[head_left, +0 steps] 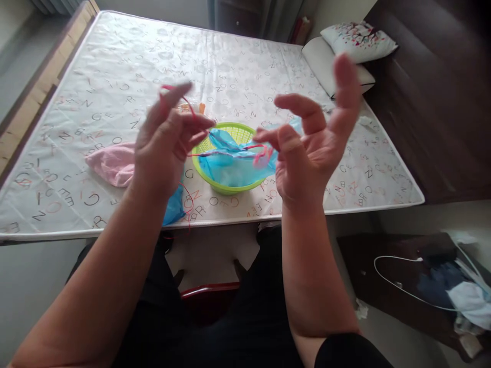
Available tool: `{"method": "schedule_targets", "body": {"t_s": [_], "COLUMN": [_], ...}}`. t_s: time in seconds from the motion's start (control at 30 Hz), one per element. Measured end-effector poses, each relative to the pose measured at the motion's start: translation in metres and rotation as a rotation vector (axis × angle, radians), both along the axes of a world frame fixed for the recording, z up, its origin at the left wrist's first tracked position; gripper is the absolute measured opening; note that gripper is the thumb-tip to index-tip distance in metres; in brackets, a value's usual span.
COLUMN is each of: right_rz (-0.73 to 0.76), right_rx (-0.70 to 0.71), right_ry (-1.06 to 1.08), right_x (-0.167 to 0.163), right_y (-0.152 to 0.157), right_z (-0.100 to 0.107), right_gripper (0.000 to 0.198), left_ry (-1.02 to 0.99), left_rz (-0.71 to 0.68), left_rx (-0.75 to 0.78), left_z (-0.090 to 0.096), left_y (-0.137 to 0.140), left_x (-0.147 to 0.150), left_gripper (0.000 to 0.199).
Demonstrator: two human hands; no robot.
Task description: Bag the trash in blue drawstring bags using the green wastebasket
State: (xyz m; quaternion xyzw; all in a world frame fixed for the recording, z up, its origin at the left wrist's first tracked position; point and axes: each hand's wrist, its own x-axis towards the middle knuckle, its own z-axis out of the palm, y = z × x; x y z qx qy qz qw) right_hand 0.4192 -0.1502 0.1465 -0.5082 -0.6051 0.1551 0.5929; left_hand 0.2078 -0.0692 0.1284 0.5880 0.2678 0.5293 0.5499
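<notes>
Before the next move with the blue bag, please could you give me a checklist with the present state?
1. Red cord caught by the left hand: ok, it passes around a raised finger.
2. Right hand gripping cord firmly: cannot tell, fingertips are blurred.
3. Green basket upright on the mattress: ok.
4. Blue bag touching the basket: cannot tell from this angle.
5. Pink cloth apart from the basket: ok.
6. Other blue plastic away from the mattress edge: not ok.
</notes>
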Motion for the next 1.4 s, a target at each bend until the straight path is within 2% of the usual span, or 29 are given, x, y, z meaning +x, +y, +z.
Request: {"method": "schedule_targets", "body": {"t_s": [0.13,0.23,0.33,0.43,0.5,0.53,0.63,0.7,0.87,0.97,1.03,1.1,1.2,1.3,1.4], "right_rz": [0.112,0.088,-0.047,-0.147,-0.153,-0.126,0.059,0.119,0.068,0.153,0.245,0.337,0.382,0.405,0.505], "right_rx": [-0.26,-0.25,-0.235,-0.343,-0.543,-0.687,-1.137,-1.267,-1.243,-1.303,-1.332,-1.322,-1.244,-1.109,-0.918], "right_ry": [0.09,0.181,0.119,-0.041,-0.175,-0.247,-0.454,-0.547,-0.593,-0.577,-0.555,-0.482,-0.34,-0.259,-0.138], "right_x": [-0.014,-0.015,0.005,0.036,0.052,0.058,0.065,0.066,0.072,0.073,0.071,0.069,0.066,0.063,0.057], "right_y": [-0.005,-0.002,0.003,0.003,-0.001,-0.003,-0.01,-0.014,-0.014,-0.012,-0.012,-0.014,-0.021,-0.028,-0.034], "right_z": [0.0,-0.004,-0.011,-0.014,-0.014,-0.014,-0.016,-0.022,-0.054,-0.068,-0.067,-0.056,-0.028,0.0,0.015], "right_gripper": [0.05,0.027,0.027,0.038,0.041,0.041,0.044,0.043,0.04,0.028,0.022,0.02,0.018,0.019,0.029], "left_ry": [0.078,0.18,0.191,0.142,0.105,0.09,0.058,0.044,0.035,0.023,0.023,0.028,0.012,-0.048,-0.052], "left_rz": [-0.123,-0.118,-0.063,0.002,0.021,0.021,0.023,0.038,0.053,0.056,0.061,0.07,0.088,0.087,0.081], "left_rx": [-0.051,-0.026,-0.016,-0.059,-0.095,-0.108,-0.126,-0.129,-0.134,-0.135,-0.133,-0.127,-0.106,-0.108,-0.137], "left_z": [-0.007,-0.01,-0.014,-0.02,-0.024,-0.025,-0.027,-0.028,-0.031,-0.034,-0.036,-0.038,-0.039,-0.04,-0.04], "left_y": [-0.018,-0.026,-0.025,-0.019,-0.014,-0.012,-0.007,-0.006,-0.004,-0.003,-0.003,-0.004,-0.006,-0.01,-0.013], "left_x": [0.017,0.024,0.025,0.02,0.016,0.015,0.013,0.013,0.014,0.013,0.013,0.013,0.014,0.016,0.018], "left_gripper": [0.025,0.024,0.021,0.019,0.02,0.02,0.02,0.021,0.022,0.021,0.022,0.023,0.023,0.021,0.026]}}
